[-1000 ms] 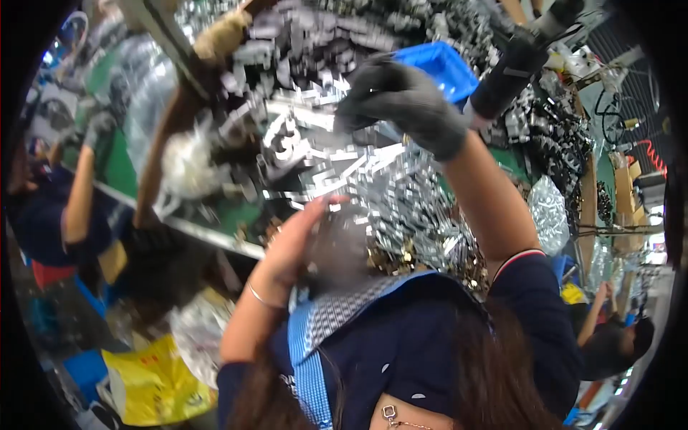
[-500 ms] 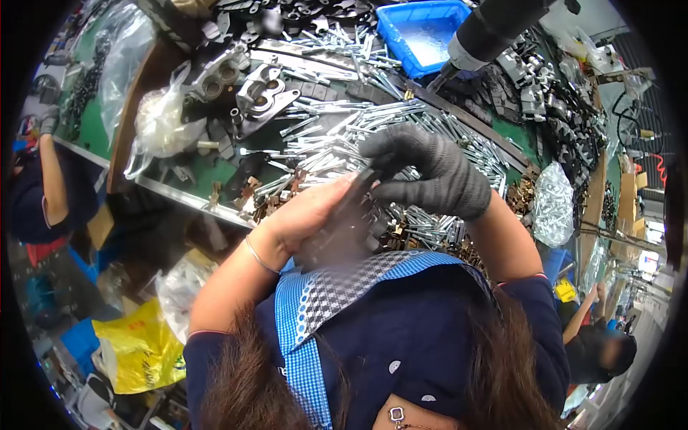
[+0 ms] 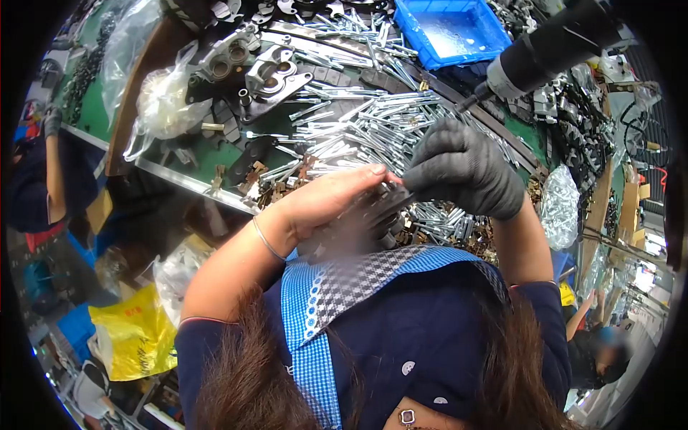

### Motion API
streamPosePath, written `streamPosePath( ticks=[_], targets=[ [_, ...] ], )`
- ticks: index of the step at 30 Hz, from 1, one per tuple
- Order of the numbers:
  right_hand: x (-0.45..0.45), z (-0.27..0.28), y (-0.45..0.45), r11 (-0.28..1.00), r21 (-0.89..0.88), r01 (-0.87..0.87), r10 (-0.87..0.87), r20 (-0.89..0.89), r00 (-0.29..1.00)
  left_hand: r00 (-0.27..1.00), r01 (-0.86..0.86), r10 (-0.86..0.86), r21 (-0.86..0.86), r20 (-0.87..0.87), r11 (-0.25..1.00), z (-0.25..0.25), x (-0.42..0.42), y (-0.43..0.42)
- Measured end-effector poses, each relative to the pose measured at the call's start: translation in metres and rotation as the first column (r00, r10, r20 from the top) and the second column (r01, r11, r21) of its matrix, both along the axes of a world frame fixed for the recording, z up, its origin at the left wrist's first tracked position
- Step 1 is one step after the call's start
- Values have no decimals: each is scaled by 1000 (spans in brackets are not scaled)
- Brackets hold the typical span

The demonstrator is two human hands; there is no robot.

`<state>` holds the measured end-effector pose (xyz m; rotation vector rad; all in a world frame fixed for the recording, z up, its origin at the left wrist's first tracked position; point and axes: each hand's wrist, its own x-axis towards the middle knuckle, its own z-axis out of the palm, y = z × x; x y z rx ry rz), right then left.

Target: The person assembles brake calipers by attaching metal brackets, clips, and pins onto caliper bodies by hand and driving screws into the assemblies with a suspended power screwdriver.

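Head: knit-gloved right fingers, dark part

We've got a dark grey knit glove on our right hand, thin silver bangle at left wrist. Navy short-sleeved top, pale round buttons, red-edged sleeve. Blue-and-white checked apron, black-and-white patterned panel. Small framed pendant at our neck.
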<state>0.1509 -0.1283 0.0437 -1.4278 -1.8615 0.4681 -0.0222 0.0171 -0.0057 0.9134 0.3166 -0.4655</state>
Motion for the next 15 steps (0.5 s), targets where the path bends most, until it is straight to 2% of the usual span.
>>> streamPosePath(
  ticks=[3,5,9,10,12,14,15],
  targets=[
    [-12,-19,0,997,17,71,-70,-71,995,1000,-14,14,-9,-16,1000,-4,-1,-1],
    [-14,-22,2,997,69,34,-41,95,995,1000,-21,21,-17,-20,1000,-9,-3,-1],
    [-17,-28,-7,998,19,58,-60,149,987,1000,-25,25,-8,2,1000,-13,-2,-2],
    [-23,-29,-8,996,7,91,-91,119,989,1000,-25,25,-5,6,1000,-13,-2,-2],
    [-36,-28,-12,991,-6,134,-133,93,987,994,-35,31,-38,-103,999,-7,-1,-4],
    [-48,-24,-19,926,-255,277,-320,-147,936,990,-77,71,-39,-120,996,1,-1,-8],
    [-49,-25,-22,936,-185,298,-320,-101,942,988,-118,114,-29,-102,993,3,-2,-10]
  ],
)
